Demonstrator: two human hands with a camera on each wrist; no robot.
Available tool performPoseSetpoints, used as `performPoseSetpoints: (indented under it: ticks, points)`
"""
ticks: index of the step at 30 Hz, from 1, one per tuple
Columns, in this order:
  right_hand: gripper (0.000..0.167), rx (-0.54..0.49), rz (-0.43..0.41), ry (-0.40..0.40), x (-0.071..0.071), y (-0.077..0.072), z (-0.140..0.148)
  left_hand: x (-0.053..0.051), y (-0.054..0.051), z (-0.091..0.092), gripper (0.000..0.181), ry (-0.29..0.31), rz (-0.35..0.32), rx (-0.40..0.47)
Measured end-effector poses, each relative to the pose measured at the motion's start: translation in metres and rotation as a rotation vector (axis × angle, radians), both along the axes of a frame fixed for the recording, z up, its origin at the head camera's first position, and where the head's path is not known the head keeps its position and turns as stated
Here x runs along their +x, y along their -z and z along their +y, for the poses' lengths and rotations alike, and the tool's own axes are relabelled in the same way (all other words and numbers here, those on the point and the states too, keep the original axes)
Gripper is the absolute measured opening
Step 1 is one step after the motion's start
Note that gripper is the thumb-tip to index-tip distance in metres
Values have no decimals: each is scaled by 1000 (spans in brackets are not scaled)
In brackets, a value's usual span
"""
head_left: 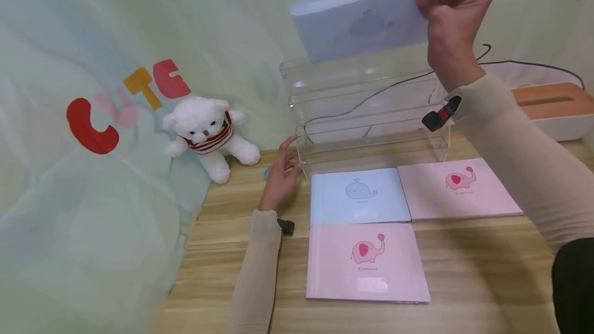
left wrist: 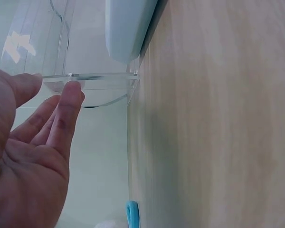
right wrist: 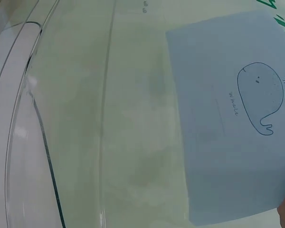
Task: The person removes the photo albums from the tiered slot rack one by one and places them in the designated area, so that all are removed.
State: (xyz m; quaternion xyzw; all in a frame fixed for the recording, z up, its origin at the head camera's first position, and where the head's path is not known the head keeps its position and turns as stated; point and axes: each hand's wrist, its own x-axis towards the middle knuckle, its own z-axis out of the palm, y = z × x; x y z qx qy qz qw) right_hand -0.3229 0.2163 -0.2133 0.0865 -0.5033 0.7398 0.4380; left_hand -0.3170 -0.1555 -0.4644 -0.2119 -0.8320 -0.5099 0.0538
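High over a clear acrylic tiered rack, my right hand pinches a light blue book by its upper right corner. Its cover carries a whale drawing, seen closer as the blue book in the right wrist view. My left hand touches the rack's left side panel with its fingertips, fingers fairly straight; the left wrist view shows that hand at the panel's edge. In front of the rack lie another blue whale book and two pink elephant books, one right and one nearer.
A white teddy bear in a striped top sits left of the rack. An orange-topped white box stands at the right, with a black cable running behind the rack. A small blue ring-like thing is near the left hand.
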Motion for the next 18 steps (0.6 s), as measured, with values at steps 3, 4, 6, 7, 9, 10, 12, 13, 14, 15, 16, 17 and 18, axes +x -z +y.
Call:
performPoseSetpoints:
  ticks: [3,4,6,7,9,10,12,13,14,15,16,17,18]
  points:
    - [28,-10,-80,-40,6,-2,4,1,1,-1,75,-6,-2,-6]
    - [28,-11,-114,-56,8,-2,6,1,1,-1,75,-8,-4,-7]
    - [27,6,-171,-69,12,1,9,2,0,-1,76,-11,-5,-11]
    - [26,15,-194,-75,15,3,11,2,0,-1,76,-12,-6,-12]
    - [24,30,-224,-83,19,9,15,3,-2,-1,76,-15,-10,-15]
    - [23,33,-233,-86,23,11,15,3,-2,0,77,-16,-12,-15]
    - [21,29,-245,-96,29,16,17,4,-4,0,77,-20,-17,-16]
    - [20,24,-253,-100,32,18,18,4,-4,0,77,-21,-19,-19]
    - [19,21,-260,-103,35,21,19,4,-4,0,77,-22,-20,-20]
    - [19,19,-265,-106,37,23,20,4,-4,0,77,-22,-19,-20]
    - [19,15,-271,-109,39,25,21,4,-4,-1,76,-22,-17,-19]
    - [19,16,-280,-113,40,28,23,3,-4,-1,76,-21,-14,-19]
    - [19,20,-293,-113,42,30,25,3,-4,-1,76,-20,-9,-22]
